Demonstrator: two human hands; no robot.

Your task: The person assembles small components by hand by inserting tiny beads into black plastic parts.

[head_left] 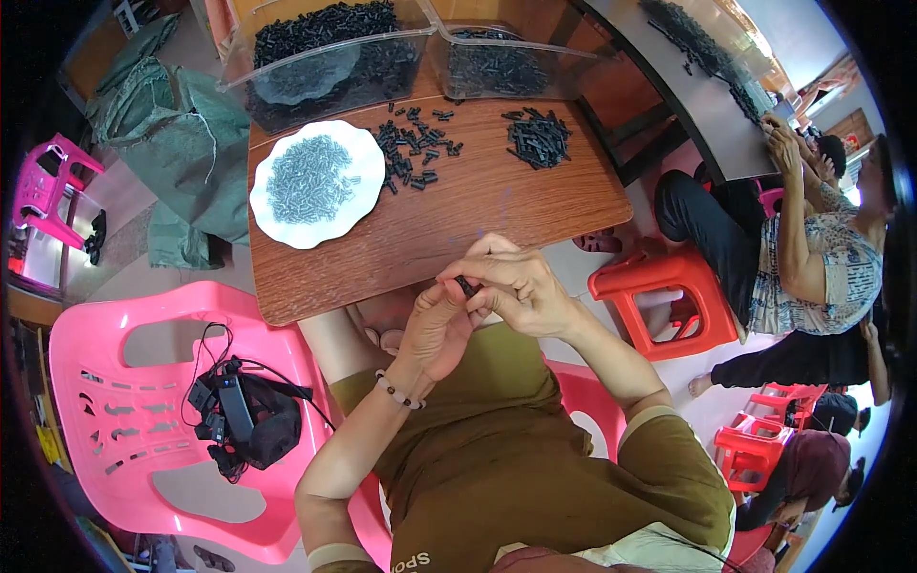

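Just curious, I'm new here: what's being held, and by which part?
The left hand and right hand pinch a black piece, too covered to tell which part.

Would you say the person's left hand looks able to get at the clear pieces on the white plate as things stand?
Probably yes: the clear pieces lie uncovered on the white plate, and nothing visible blocks the left hand, though it seems busy holding a small black piece.

We seem to be in a workshop: clear bins (392, 38) of small black parts (330, 19) at our wooden worktop (439, 215), a sack (201, 143) alongside, another person (817, 258) seated by a second worktop (702, 110).
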